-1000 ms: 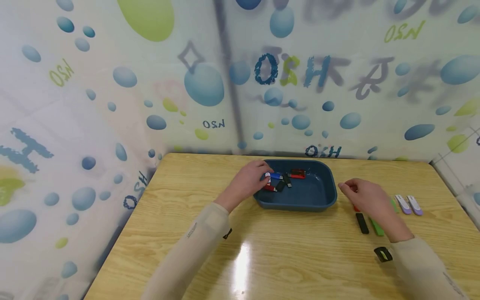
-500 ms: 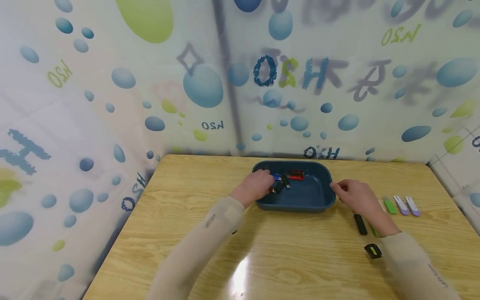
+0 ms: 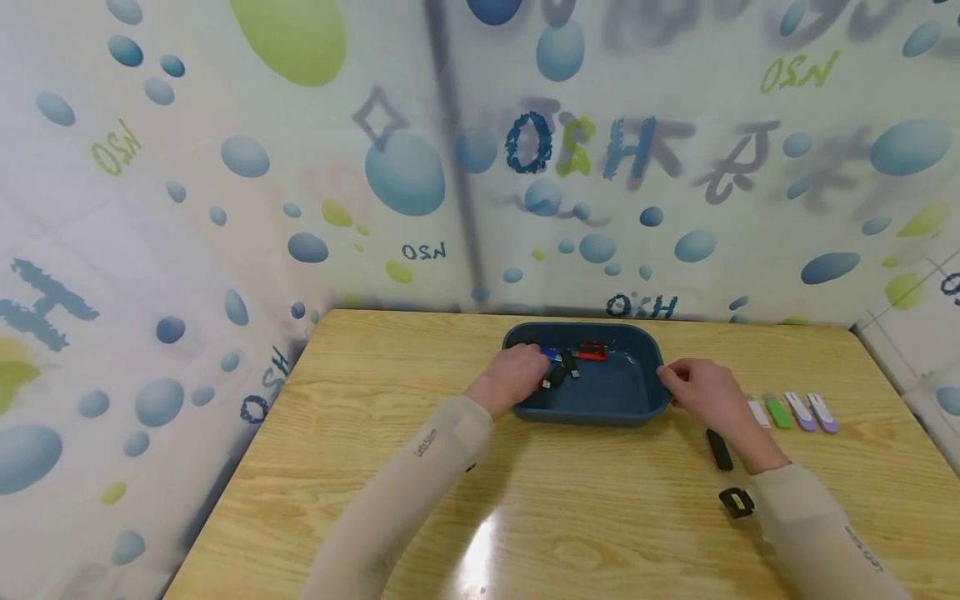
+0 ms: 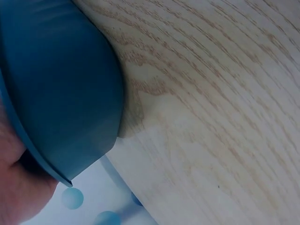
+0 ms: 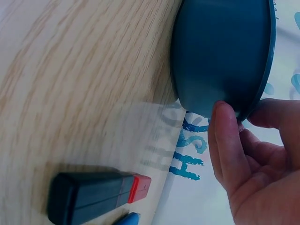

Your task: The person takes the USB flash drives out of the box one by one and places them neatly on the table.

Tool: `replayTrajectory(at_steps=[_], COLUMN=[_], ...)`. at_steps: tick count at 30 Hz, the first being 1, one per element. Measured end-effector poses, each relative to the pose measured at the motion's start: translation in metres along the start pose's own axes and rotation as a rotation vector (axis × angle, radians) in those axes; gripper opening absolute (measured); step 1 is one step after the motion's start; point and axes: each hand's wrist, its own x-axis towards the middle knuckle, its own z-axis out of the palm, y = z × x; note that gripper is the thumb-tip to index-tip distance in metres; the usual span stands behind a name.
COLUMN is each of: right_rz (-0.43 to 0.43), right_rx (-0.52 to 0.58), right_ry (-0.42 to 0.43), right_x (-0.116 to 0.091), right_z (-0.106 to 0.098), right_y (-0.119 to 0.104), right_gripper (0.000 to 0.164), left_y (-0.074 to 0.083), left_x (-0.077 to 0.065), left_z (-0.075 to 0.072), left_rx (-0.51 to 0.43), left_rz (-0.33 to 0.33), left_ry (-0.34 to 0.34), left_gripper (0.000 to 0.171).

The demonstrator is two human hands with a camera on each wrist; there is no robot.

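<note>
A person in pale sleeves works at a wood-grain table (image 3: 390,375) against a bubble-printed wall (image 3: 300,125). The left hand (image 3: 512,377) arches over the nine o'clock end of a dark blue tray (image 3: 626,387); its fingertips are hidden, and whether they grip anything cannot be told. Inside the tray, USB sticks lie mostly toward its left half: a blue one (image 3: 550,354) at ten o'clock beside the hand, two dark ones nearer the middle, and a red one (image 3: 591,352) at twelve. At three o'clock, the right hand (image 3: 699,390) pinches the tray's rim, thumb and fingers nearly closed on opposite sides of the thin edge. Out on the table at four o'clock, close to the right wrist, lies a black stick (image 3: 719,450). Farther right, just past three, a white stick (image 3: 759,412), a green stick (image 3: 778,411) and two white-and-purple sticks (image 3: 822,413) stand in a row.
</note>
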Motion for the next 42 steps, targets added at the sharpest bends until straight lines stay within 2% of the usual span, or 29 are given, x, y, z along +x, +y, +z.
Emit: replayTrajectory(at_steps=[4, 8, 16, 23, 28, 31, 36, 42], right_rz=[-0.004, -0.002, 0.049, 0.065, 0.055, 0.05, 0.046, 0.042], right_rx=[0.006, 0.03, 0.118, 0.125, 0.127, 0.129, 0.134, 0.125], right_ry=[-0.007, -0.004, -0.002, 0.014, 0.018, 0.015, 0.01, 0.011], right_x=[0.001, 0.002, 0.002, 0.002, 0.002, 0.001, 0.0, 0.0], right_z=[0.0, 0.0, 0.001, 0.004, 0.004, 0.003, 0.002, 0.002], right_y=[0.0, 0.002, 0.005, 0.006, 0.006, 0.006, 0.004, 0.004], right_gripper=[0.043, 0.045, 0.047, 0.046, 0.047, 0.047, 0.047, 0.046], left_y=[-0.002, -0.006, -0.015, -0.023, -0.035, -0.042, -0.051, -0.062], left_x=[-0.003, -0.007, -0.022, -0.042, -0.056, -0.066, -0.082, -0.101], left_z=[-0.003, -0.009, -0.019, -0.026, -0.023, -0.02, -0.013, 0.001], left_rx=[-0.015, -0.066, -0.274, -0.453, -0.557, -0.635, -0.718, -0.731], left_rz=[0.011, 0.02, 0.02, -0.074, -0.155, -0.205, -0.304, -0.391], left_ry=[0.011, 0.066, 0.216, 0.284, 0.363, 0.387, 0.377, 0.323], left_gripper=[0.014, 0.014, 0.013, 0.014, 0.009, 0.01, 0.012, 0.012])
